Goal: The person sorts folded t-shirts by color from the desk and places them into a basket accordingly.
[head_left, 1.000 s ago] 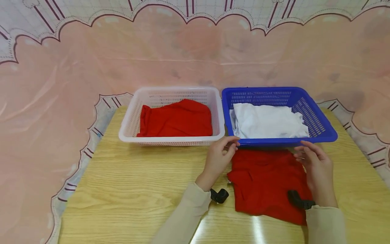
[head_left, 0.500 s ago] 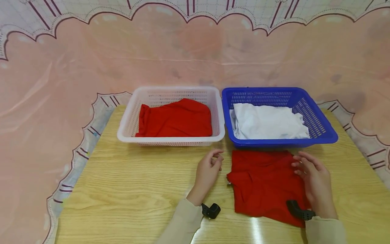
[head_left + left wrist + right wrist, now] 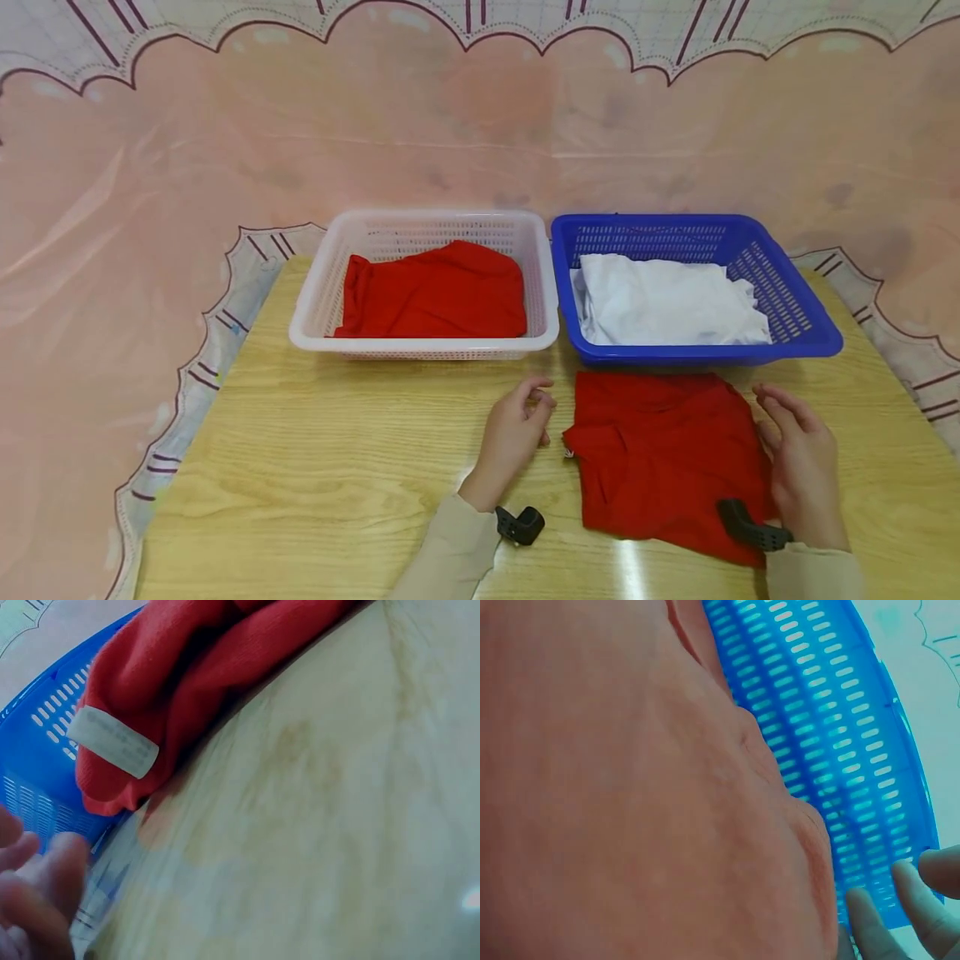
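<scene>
A folded red garment lies on the table in front of the blue basket. To its left my left hand is held with loosely bent fingers, apart from the cloth. At the garment's right edge is my right hand, fingers relaxed; whether it touches the fabric is unclear. In the left wrist view a white label sticks out of the red fabric. The right wrist view is mostly filled by the garment, with several fingertips at the lower right.
White cloth lies in the blue basket. A white basket beside it holds another red cloth. Both stand at the back of the wooden table, before a pink patterned sheet.
My left hand has drawn back from the basket's front corner, toward me and left. The right hand has come back from the basket rim and shifted slightly right. The garment stays in place.
</scene>
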{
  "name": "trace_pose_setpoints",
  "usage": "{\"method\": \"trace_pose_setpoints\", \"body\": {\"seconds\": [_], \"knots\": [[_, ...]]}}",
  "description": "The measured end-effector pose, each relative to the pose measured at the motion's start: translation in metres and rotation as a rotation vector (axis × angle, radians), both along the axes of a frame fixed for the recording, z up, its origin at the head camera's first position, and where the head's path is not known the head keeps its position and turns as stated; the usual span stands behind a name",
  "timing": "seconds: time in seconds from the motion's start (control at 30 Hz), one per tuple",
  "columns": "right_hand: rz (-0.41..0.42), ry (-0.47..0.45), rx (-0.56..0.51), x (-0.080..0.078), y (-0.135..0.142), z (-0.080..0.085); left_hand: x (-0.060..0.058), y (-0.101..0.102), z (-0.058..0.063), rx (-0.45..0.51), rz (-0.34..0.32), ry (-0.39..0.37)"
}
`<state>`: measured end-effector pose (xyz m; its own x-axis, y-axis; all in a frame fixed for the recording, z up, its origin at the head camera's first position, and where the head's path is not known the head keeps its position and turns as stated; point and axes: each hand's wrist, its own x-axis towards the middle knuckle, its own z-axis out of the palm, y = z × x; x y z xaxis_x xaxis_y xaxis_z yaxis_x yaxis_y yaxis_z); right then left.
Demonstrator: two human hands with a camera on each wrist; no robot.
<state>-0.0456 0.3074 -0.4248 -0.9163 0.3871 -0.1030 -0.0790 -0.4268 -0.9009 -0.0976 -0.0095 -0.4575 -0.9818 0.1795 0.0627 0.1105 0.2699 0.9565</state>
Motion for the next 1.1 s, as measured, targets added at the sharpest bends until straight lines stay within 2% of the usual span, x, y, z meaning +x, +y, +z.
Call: {"method": "trace_pose_setpoints", "body": {"seconds": [0.13, 0.4, 0.57, 0.7, 0.77, 0.9, 1.0, 1.1], "knots": [[0.006, -0.008, 0.028, 0.001, 0.001, 0.0, 0.001, 0.0, 0.002, -0.104, -0.051, -0.022], [0.097, 0.048, 0.07, 0.002, 0.001, -0.006, -0.002, -0.003, 0.004, -0.078, -0.194, -0.153], [0.137, 0.001, 0.133, -0.002, 0.004, -0.008, -0.006, -0.003, 0.003, -0.087, -0.257, -0.154], [0.202, -0.025, 0.199, -0.003, 0.007, -0.009, -0.008, -0.003, 0.005, -0.092, -0.289, -0.148], [0.245, -0.013, 0.191, -0.003, 0.008, -0.009, -0.008, -0.003, 0.006, -0.088, -0.298, -0.155], [0.335, -0.004, 0.107, -0.002, 0.009, -0.01, -0.008, -0.005, 0.007, -0.086, -0.332, -0.188], [0.38, -0.045, 0.082, -0.001, 0.008, -0.009, -0.009, -0.007, 0.008, -0.083, -0.387, -0.234], [0.404, -0.113, 0.129, -0.001, 0.007, -0.009, -0.01, -0.01, 0.009, -0.083, -0.45, -0.269]]}}
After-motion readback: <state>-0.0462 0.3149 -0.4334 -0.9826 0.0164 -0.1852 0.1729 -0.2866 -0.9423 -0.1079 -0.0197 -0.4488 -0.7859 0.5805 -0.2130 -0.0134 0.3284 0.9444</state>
